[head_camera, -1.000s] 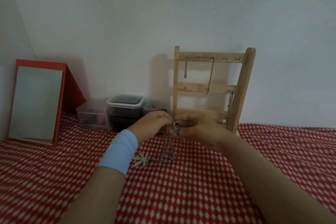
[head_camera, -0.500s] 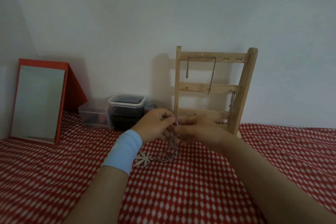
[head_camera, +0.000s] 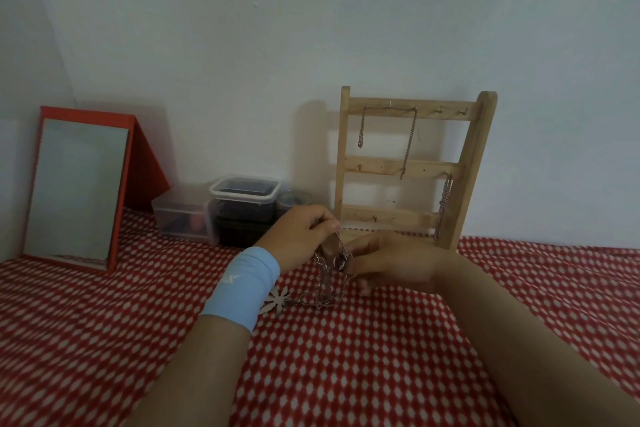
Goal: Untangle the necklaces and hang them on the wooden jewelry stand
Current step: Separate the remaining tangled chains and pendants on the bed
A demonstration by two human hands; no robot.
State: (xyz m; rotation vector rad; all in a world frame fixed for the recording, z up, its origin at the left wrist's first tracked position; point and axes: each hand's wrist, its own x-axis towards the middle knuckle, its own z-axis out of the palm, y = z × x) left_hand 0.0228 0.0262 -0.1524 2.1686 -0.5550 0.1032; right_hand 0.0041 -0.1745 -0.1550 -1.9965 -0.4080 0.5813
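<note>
Head view is showing both hands working just in front of the wooden jewelry stand (head_camera: 412, 166), which is leaning against the wall on the red patterned cloth (head_camera: 346, 357). Biggest worry, to my eye: that stand is sitting so close behind the hands that a sharp tug on the knot could be knocking it over and shaking loose the hung chains (head_camera: 410, 142) already draped on its top and middle rails. The orange-framed mirror (head_camera: 79, 187), propped well to the left of the stand, and the clear plastic boxes (head_camera: 242, 208) just left of it are lying out of the working path, though a wide left elbow could be reaching the boxes. The left hand (head_camera: 298, 236), with a blue wristband (head_camera: 242, 288), is pinching the upper run of the tangled necklaces (head_camera: 327, 282) between closed fingertips; the right hand (head_camera: 391, 263) is curled in beside it at a ring in the chain, but blur is keeping me from telling whether it is clamped. The bundle is hanging below the hands in front of the stand's base, its tail resting on the cloth. Pulling hard could be tightening the snarl. The flower pendant (head_camera: 275, 302), partly behind the wristband, could be snagging there.
</note>
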